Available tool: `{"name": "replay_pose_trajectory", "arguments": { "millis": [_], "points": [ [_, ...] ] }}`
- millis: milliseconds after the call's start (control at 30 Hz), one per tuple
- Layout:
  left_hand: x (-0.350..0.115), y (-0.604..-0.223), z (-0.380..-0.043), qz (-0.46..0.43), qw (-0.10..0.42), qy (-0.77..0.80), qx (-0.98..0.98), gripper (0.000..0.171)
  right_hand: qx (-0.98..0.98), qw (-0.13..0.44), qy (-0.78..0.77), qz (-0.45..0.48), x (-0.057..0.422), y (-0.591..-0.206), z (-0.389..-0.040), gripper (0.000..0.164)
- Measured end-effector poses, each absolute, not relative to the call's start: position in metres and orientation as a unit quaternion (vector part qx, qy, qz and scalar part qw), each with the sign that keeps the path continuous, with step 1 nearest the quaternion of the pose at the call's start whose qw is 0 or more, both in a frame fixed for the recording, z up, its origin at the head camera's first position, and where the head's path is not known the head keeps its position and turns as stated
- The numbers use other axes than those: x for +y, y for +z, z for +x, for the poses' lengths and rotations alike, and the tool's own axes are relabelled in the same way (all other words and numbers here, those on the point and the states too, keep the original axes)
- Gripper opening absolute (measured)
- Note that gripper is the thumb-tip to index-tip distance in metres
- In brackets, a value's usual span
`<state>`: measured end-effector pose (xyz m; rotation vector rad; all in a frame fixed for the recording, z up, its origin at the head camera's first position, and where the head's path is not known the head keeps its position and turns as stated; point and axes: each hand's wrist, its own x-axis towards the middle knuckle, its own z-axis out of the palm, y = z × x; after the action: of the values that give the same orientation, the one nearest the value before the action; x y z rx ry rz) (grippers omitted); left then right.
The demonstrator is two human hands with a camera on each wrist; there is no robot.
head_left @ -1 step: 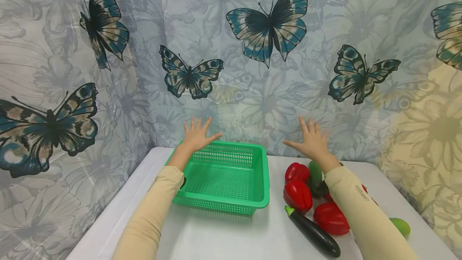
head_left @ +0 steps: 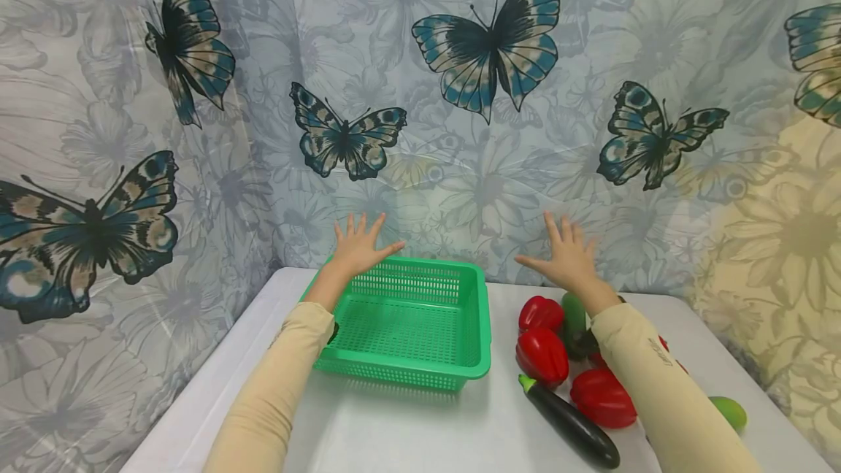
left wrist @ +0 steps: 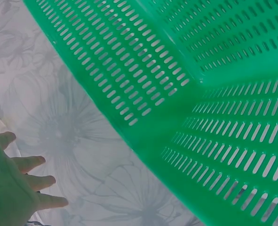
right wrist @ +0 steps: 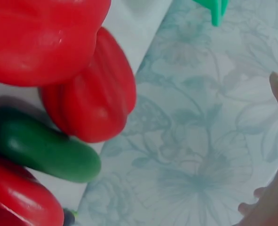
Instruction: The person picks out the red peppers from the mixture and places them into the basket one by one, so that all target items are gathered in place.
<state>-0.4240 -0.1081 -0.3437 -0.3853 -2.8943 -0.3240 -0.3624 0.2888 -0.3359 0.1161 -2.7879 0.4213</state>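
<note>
Both hands are raised with fingers spread, and neither holds anything. My left hand (head_left: 355, 248) is held over the far left corner of a green plastic basket (head_left: 486, 327); in the left wrist view its fingers (left wrist: 40, 181) show beside the slotted basket wall (left wrist: 143, 136). My right hand (head_left: 566, 261) hovers above the far end of a group of vegetables. Under it lie a red bell pepper (head_left: 541, 314) and a green cucumber (head_left: 574, 316), the latter partly hidden by the forearm. In the right wrist view, a red bell pepper (right wrist: 94, 94) and the cucumber (right wrist: 44, 146) lie at the left.
More red bell peppers (head_left: 542, 356) lie on the white table (head_left: 394, 429), one (head_left: 603, 398) nearer the front. A dark eggplant (head_left: 570, 422) points toward the front edge. Beyond the right sleeve sits a green mango-like fruit (head_left: 728, 413). A butterfly-print curtain (head_left: 447, 188) hangs behind the table.
</note>
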Motion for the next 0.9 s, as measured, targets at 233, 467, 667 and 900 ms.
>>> {"name": "replay_pose_trajectory", "arguments": {
  "millis": [233,467,667,900],
  "points": [
    [-0.112,-0.343,-0.422,-0.141,0.094,-0.159,-0.973,0.095,-0.966,0.166,0.194,0.049,0.285,-0.337,-0.359,0.11],
    [-0.117,-0.342,-0.416,-0.144,0.081,-0.19,-0.968,0.094,-0.949,0.162,0.265,0.056,0.282,-0.338,-0.353,0.11],
    [-0.118,-0.338,-0.412,-0.153,0.07,-0.207,-0.964,0.093,-0.932,0.128,0.33,0.073,0.28,-0.339,-0.343,0.11],
    [-0.121,-0.331,-0.404,-0.16,0.058,-0.241,-0.956,0.091,-0.924,0.078,0.37,0.063,0.278,-0.336,-0.331,0.106]
  ]
}}
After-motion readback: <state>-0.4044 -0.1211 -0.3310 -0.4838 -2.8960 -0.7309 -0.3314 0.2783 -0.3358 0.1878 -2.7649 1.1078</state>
